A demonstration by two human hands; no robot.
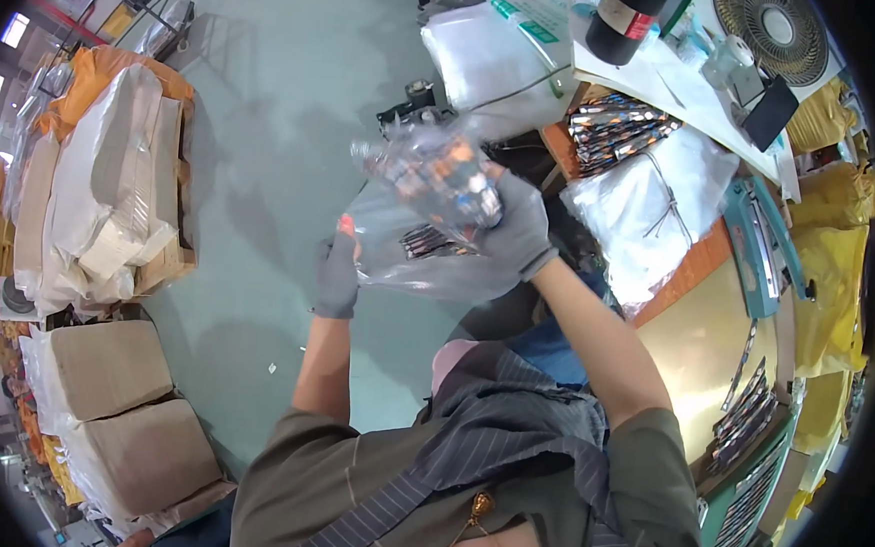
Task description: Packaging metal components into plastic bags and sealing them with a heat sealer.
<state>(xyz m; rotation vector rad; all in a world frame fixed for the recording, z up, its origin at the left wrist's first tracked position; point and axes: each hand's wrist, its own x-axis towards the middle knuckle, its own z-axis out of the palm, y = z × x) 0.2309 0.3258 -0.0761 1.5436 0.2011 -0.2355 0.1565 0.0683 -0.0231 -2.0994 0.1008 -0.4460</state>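
My left hand point(337, 272), in a grey glove with a bare fingertip showing, pinches the edge of a large clear plastic bag point(388, 270). Slim dark striped pieces point(434, 241) show through the bag. My right hand point(520, 228), gloved in grey too, is closed round a clear-wrapped bundle point(443, 179) of black, orange and white patterned pieces. The bundle is held over the bag and smeared by motion, so its exact kind cannot be made out.
On the right bench lie loose patterned slim pieces point(617, 129), a silvery plastic bag point(652, 211) and a teal bench device point(755, 248). A dark bottle point(623, 24) and a fan point(773, 28) stand at the back right. Plastic-covered cartons point(111, 374) are stacked left.
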